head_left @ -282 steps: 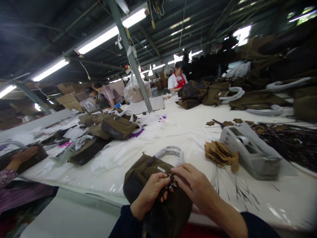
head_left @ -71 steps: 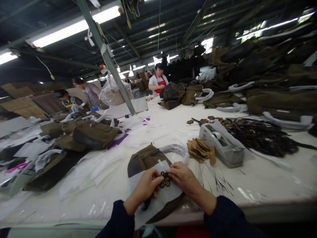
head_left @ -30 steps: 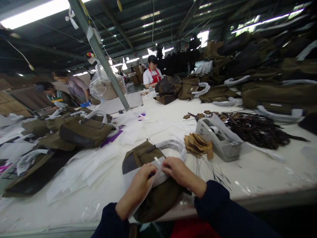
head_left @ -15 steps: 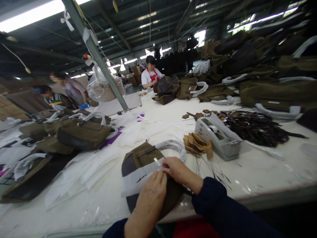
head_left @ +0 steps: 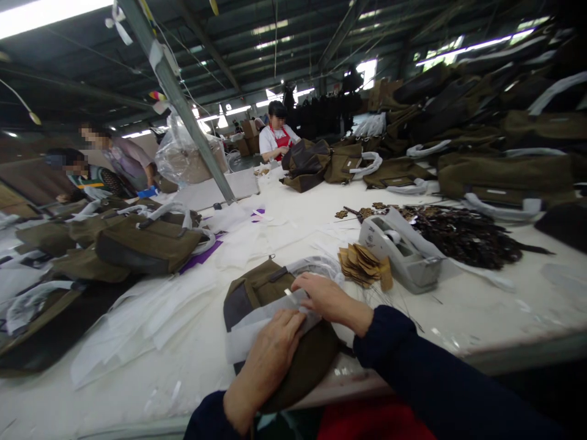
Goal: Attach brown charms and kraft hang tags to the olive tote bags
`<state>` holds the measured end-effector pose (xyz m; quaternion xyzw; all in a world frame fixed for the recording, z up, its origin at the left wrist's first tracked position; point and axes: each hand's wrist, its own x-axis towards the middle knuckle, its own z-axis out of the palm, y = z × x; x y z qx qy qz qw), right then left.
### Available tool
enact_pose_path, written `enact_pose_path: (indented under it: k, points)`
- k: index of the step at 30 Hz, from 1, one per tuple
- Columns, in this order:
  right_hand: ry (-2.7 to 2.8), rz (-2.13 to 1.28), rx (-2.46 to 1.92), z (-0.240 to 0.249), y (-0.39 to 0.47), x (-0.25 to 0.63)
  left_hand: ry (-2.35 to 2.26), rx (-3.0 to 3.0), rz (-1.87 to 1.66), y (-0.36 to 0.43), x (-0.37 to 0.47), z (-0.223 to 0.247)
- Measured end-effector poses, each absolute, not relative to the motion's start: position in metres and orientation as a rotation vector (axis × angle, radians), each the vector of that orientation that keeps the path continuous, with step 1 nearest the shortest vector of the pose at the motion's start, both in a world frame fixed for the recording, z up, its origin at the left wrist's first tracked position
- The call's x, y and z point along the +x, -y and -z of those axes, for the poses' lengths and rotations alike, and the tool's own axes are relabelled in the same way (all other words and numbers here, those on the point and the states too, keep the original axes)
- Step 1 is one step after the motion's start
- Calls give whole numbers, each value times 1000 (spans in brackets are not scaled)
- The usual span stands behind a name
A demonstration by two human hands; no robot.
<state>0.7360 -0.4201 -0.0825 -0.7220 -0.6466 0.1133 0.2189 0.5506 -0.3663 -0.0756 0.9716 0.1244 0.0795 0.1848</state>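
An olive and dark-brown handbag [head_left: 316,360] lies on the white table just in front of me. A strip of white tissue paper [head_left: 243,342] is across its upper part, and its wrapped handle [head_left: 316,264] extends behind. My left hand [head_left: 275,342] rests over the paper with its fingers stretched out and lying flat. Close to it, my right hand [head_left: 328,302] is bent over the paper's right end, fingers apart, near a small white tab [head_left: 290,294]. Nothing shows in either hand, though the right palm is hidden.
Right of the bag are brown paper tags [head_left: 360,264], a grey tape dispenser [head_left: 403,253] and a heap of dark tags or straps [head_left: 463,235]. More handbags [head_left: 147,241] and paper sheets [head_left: 151,318] lie left. A metal post [head_left: 183,110] stands beyond; co-workers stand farther back.
My fingertips, pressed close together before, have come apart. The right hand has lifted slightly up and left; the left has slid a little down along the paper. The view has shifted slightly.
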Motion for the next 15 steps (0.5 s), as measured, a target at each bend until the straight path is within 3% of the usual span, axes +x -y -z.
enact_pose_path:
  k: [5, 15]
  points:
    - [2031, -342, -2017, 75, 399, 746, -330, 2748, -206, 366, 550, 73]
    - [2003, -299, -2136, 79, 393, 746, -309, 2752, -253, 364, 550, 79]
